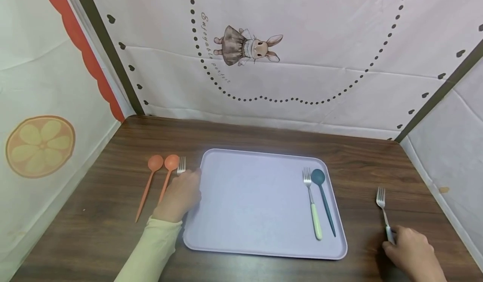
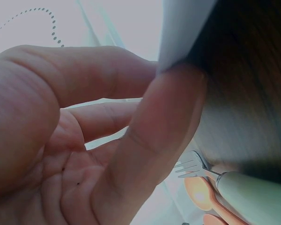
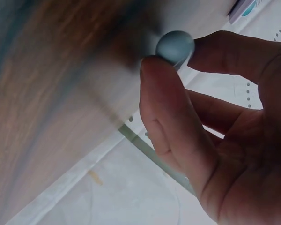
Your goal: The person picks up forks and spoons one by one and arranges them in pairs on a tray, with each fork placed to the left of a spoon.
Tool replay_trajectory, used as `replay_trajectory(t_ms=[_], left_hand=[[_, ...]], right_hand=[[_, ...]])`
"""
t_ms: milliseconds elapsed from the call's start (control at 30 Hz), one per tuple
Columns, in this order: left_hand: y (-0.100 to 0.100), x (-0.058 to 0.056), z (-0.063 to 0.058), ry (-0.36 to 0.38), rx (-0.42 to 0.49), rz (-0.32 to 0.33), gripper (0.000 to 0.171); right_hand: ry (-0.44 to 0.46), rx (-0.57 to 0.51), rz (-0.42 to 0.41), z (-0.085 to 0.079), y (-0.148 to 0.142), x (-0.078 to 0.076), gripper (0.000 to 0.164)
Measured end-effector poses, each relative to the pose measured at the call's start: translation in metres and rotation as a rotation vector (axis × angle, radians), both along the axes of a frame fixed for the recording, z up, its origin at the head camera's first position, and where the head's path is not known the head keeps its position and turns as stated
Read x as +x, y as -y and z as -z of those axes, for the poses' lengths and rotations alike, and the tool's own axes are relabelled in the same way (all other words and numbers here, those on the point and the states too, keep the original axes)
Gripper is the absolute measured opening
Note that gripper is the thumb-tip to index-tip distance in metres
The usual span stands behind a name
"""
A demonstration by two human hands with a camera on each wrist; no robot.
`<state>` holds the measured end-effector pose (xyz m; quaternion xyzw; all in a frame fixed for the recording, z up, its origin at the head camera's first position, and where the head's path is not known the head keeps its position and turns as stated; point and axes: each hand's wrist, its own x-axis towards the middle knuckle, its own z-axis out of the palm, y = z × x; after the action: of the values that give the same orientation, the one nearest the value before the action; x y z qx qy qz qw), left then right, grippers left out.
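A pale lavender tray (image 1: 249, 206) lies on the dark wooden table. My left hand (image 1: 181, 194) is at its left edge, and in the left wrist view thumb and finger pinch the tray's rim (image 2: 180, 35). On the tray's right side lie a fork with a light green handle (image 1: 316, 222) and a dark teal spoon (image 1: 318, 176). Right of the tray, my right hand (image 1: 412, 247) pinches the light blue handle (image 3: 174, 48) of another fork (image 1: 381, 198), its tines pointing away from me.
Left of the tray lie two orange spoons (image 1: 155, 163) (image 1: 172, 162) and a fork (image 1: 182, 164) with a pale green handle (image 2: 253, 193), partly hidden by my left hand in the head view. Printed white cloth (image 1: 320, 34) hangs behind the table and along both sides.
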<state>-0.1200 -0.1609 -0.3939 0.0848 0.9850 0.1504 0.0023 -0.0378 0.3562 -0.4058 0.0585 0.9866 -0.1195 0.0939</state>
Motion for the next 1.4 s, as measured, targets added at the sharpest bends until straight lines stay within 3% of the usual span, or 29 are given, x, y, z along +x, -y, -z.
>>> replay_trajectory(t_ms=[100,333,567,833,1400], left_hand=[[0.0,0.0,0.0,0.008,0.002,-0.005,0.024],[0.0,-0.001,-0.001,0.011,-0.002,-0.012,0.024],[-0.001,-0.001,-0.002,0.042,-0.002,-0.022,0.035],[-0.002,-0.001,-0.002,0.033,-0.007,-0.015,0.035],[-0.001,0.0,-0.001,0.033,0.009,-0.021,0.034]], right_hand=[[-0.036,-0.005,-0.006,-0.001,0.003,0.001,0.032],[-0.145,-0.016,-0.029,-0.005,0.01,0.002,0.017],[-0.216,-0.011,-0.042,-0.007,0.018,0.004,0.02],[-0.243,-0.028,-0.042,-0.007,0.021,0.004,0.033],[-0.299,-0.041,-0.064,-0.008,0.034,0.005,0.034]])
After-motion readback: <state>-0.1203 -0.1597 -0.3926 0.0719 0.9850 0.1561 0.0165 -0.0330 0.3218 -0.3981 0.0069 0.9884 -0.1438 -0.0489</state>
